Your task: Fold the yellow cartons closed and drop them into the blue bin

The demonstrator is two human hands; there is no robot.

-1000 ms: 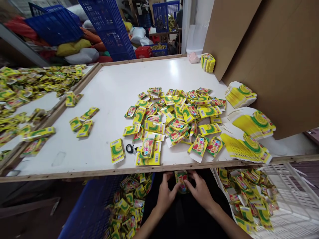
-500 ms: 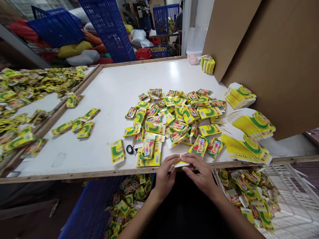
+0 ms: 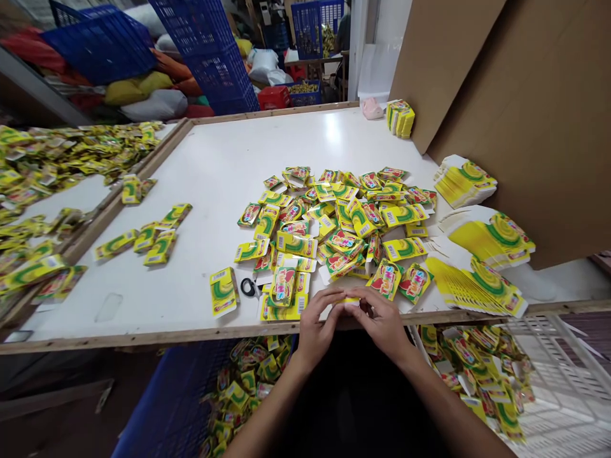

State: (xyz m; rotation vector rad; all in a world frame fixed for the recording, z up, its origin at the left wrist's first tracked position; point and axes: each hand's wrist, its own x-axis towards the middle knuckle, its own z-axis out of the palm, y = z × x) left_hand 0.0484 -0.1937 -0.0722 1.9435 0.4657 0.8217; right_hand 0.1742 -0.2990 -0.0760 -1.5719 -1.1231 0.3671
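Note:
My left hand and my right hand meet at the near edge of the white table, fingers curled round one small yellow carton held between them. Just beyond my fingers lies a loose heap of yellow and green cartons, some flat, some folded. Black scissors lie left of my left hand, beside a single folded carton.
Stacks of flat yellow carton blanks fan out at the right under leaning cardboard sheets. A blue crate and a white crate, both holding cartons, stand below the table edge. Another table of cartons is on the left.
Both hands rose from below the table edge to its surface, carrying the small carton, and now press closer together around it.

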